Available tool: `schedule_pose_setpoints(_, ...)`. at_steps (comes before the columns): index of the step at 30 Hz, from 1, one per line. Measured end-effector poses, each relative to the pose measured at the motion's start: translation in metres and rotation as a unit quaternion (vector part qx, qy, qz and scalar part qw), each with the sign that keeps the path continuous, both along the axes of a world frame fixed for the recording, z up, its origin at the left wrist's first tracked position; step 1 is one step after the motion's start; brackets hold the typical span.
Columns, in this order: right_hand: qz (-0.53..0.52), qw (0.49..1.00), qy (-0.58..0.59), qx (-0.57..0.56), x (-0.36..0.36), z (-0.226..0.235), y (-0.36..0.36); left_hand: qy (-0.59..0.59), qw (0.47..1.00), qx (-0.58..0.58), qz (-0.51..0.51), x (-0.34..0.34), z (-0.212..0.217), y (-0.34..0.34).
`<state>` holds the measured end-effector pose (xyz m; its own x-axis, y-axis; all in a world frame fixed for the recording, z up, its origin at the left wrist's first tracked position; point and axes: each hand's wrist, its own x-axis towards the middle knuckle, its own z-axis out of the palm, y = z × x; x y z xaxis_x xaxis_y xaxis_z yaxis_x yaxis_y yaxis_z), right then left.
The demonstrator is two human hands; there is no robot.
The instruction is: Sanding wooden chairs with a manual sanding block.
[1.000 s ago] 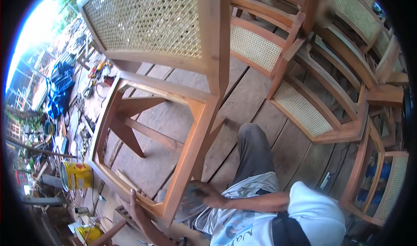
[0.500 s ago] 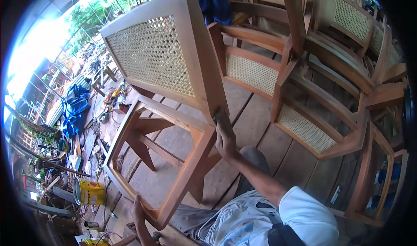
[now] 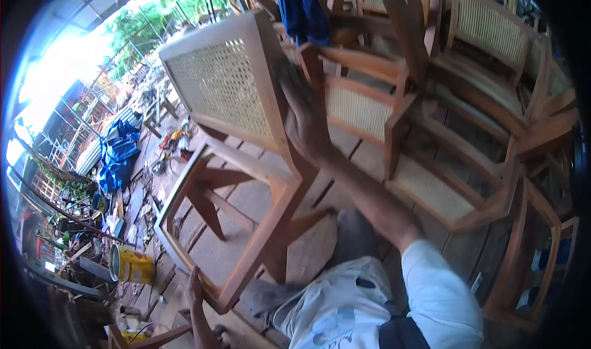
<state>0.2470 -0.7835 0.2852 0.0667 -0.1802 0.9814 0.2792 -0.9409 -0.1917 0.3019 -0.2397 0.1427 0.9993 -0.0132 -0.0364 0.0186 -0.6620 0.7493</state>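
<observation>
A wooden chair [image 3: 271, 164] with a woven cane back [image 3: 221, 84] lies tilted on the plank floor in front of me. My right hand [image 3: 305, 118] presses against the chair's back upright, high on the post, with a blurred grey sheet [image 3: 284, 77] under its fingers. My left hand [image 3: 195, 285] grips the lower edge of the chair's frame at the bottom of the view. My knee in grey trousers [image 3: 354, 232] sits beside the chair's leg.
Several more cane chairs [image 3: 431, 183] stand crowded at the right and back. A blue cloth [image 3: 301, 10] hangs over one at the top. A yellow can [image 3: 132, 266], a blue tarp [image 3: 117, 155] and scattered tools [image 3: 172, 143] lie at the left.
My right hand has slid up the chair's upright from low near my knee to near the top of the back. My left hand stays on the lower frame.
</observation>
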Motion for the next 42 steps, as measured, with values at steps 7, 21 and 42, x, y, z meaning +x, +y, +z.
schedule_pose_setpoints(7, 0.053, 0.997, 0.001, 0.055, 0.006, -0.008, 0.014, -0.063, 0.997, 0.021, 0.024, 0.009, -0.022, 0.012)
schedule_pose_setpoints(21, 0.095, 0.98, -0.01, 0.176, -0.004, -0.076, 0.048, -0.048, 0.998, 0.017, 0.022, 0.041, -0.048, 0.057)
schedule_pose_setpoints(42, 0.113, 0.936, 0.113, 0.314, -0.051, -0.254, 0.111, -0.03, 0.999, 0.008, -0.02, 0.068, -0.084, 0.079)
